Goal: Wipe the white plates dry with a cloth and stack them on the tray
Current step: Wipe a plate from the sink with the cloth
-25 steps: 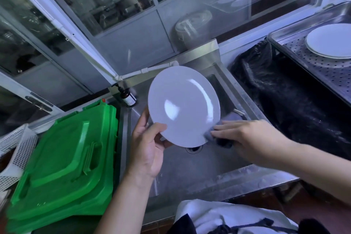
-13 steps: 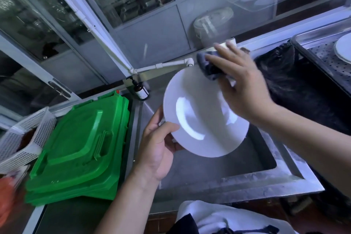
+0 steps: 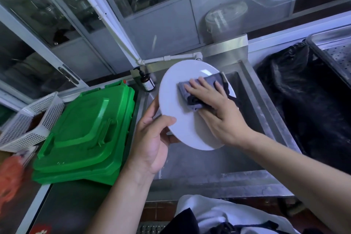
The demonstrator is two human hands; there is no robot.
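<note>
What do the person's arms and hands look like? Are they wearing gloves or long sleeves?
No gloves and no long sleeves. Both forearms are bare right up to the bottom of the picture. The left hand and the right hand show no rings, watch or bracelets. Lower down you can see a white top with dark straps, maybe an apron.

tilted white plate (image 3: 182,119) under grey cloth (image 3: 191,99)

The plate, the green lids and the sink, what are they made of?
The plate looks like glazed ceramic or melamine: smooth, white, with a shiny highlight; the picture cannot settle which. The green lids look like moulded plastic: bright even colour, ribbed shapes, soft sheen. The sink looks like stainless steel: grey, dull, brushed metal with folded edges.
</note>
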